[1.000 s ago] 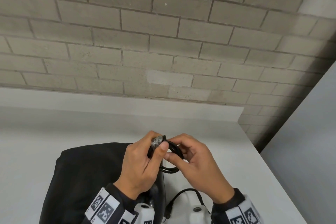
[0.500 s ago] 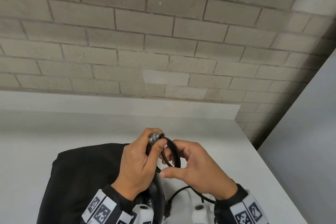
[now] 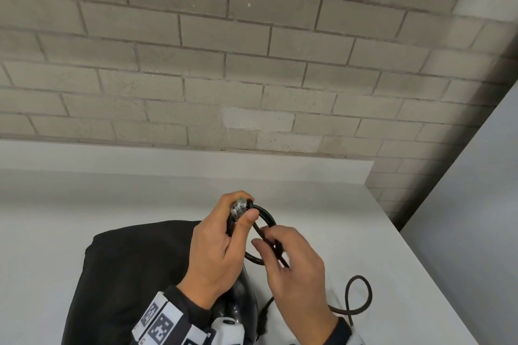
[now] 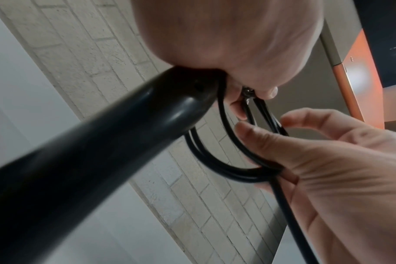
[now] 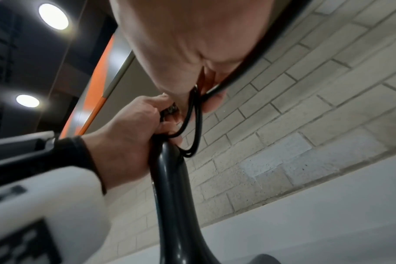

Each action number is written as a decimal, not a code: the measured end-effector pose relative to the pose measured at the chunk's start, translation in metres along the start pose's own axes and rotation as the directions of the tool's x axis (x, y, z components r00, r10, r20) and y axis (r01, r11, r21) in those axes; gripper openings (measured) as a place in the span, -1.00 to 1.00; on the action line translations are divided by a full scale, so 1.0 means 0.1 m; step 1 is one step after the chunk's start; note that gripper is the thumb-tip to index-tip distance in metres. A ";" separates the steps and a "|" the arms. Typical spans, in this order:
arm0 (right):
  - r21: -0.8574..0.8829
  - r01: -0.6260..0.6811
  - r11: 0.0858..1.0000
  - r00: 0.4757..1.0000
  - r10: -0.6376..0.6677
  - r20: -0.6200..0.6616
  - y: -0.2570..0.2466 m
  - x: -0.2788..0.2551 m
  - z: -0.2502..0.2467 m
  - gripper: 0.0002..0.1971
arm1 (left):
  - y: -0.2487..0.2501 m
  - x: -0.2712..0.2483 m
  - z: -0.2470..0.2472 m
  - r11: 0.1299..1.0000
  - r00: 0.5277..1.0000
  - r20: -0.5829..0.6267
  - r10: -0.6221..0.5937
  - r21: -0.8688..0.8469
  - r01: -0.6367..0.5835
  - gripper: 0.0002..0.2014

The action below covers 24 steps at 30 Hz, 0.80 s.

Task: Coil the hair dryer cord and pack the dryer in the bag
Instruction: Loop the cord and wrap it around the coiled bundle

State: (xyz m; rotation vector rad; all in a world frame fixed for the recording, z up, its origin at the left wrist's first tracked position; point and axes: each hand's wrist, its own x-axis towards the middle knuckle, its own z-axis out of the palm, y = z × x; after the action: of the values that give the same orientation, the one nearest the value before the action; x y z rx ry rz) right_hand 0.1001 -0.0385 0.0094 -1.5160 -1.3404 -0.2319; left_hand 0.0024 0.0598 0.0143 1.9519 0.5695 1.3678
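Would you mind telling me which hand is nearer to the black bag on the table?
Left. The left hand holds the dryer handle and cord loops right at the black bag edge, overlapping it in the head view; the right hand guides the cord farther right, away from the bag.

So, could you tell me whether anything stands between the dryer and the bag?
Nothing visible does. The bag lies on the table right beside the dryer, which the left hand holds. But the cord trails loose past the right hand, and the bag's opening is not in view.
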 end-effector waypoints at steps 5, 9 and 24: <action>-0.323 0.063 0.944 0.997 -0.071 -0.012 -0.03 -0.04 0.06 -0.77 | -0.02 0.01 0.01 1.000 1.000 0.007 0.016 0.014 -0.016 -0.79; -0.538 -0.030 0.843 1.000 0.021 -0.022 -0.23 0.05 -0.01 -0.84 | 0.00 -0.01 0.04 0.998 0.998 0.022 0.053 0.038 -0.054 -0.79; -0.139 -0.475 0.869 0.785 0.490 0.379 -0.31 0.34 -0.27 -0.87 | -0.07 0.04 0.00 0.982 0.987 0.024 0.159 0.103 -0.161 -0.79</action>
State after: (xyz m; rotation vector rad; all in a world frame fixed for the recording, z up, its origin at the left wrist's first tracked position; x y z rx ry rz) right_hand 0.0998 -0.0442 0.0625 -1.9555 -1.2011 0.4124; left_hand 0.0043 0.0670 0.0120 2.1299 0.4940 1.4447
